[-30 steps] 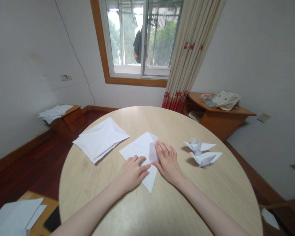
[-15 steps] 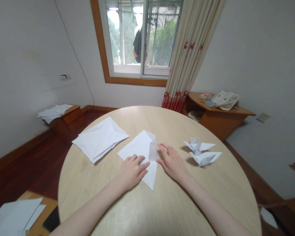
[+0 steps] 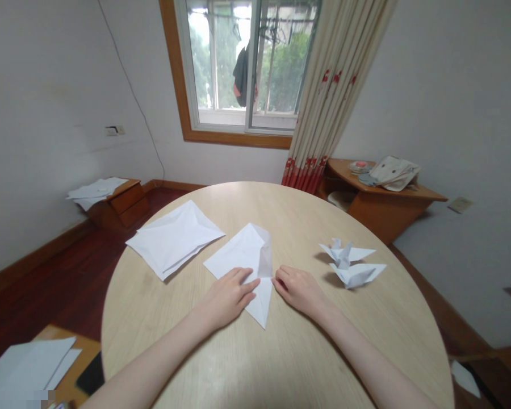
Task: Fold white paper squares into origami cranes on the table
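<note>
A partly folded sheet of white paper point(image 3: 234, 254) lies on the round wooden table, its narrow point toward me and a raised flap along its right side. My left hand point(image 3: 230, 295) rests flat across its lower left part, fingers spread and pressing on it. At the paper's right edge, just below the raised flap, my right hand point(image 3: 296, 287) has its fingers curled in against the thumb, pinching the edge there. The fingertips of that hand are partly hidden by its own knuckles.
Several white sheets point(image 3: 174, 238) lie stacked at the table's left. Two folded paper cranes point(image 3: 357, 275) stand to the right of my right hand. The round table point(image 3: 255, 375) has a curved edge. More paper point(image 3: 29, 363) lies on a low wooden surface at lower left.
My right hand's fingers, stretched out along the paper's right side before, have drawn back and curled in at its edge. My left hand stays in place on the paper.
</note>
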A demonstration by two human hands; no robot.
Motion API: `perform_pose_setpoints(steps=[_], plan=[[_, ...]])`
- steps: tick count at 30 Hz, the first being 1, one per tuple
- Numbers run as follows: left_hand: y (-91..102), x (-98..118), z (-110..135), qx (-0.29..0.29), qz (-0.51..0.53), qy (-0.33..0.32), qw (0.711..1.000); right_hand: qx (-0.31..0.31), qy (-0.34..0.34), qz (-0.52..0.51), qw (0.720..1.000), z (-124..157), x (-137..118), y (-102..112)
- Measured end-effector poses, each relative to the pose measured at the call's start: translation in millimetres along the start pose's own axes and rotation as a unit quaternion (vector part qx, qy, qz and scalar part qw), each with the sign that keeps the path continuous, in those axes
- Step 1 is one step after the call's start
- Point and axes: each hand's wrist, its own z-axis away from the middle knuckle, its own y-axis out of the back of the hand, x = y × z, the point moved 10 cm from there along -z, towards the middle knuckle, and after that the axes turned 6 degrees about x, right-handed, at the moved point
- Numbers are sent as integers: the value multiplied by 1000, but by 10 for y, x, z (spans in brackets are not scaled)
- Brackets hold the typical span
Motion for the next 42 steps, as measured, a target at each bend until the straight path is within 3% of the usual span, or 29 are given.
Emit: perform_pose_setpoints(steps=[21,42], plan=[[-11,-3,-2,-13,-19,-8,1000,-51,39,-116,991,76,-261,30],[-3,1,-2,-11,-13,-12,1000,-109,65,-159,979,176,-547,78]])
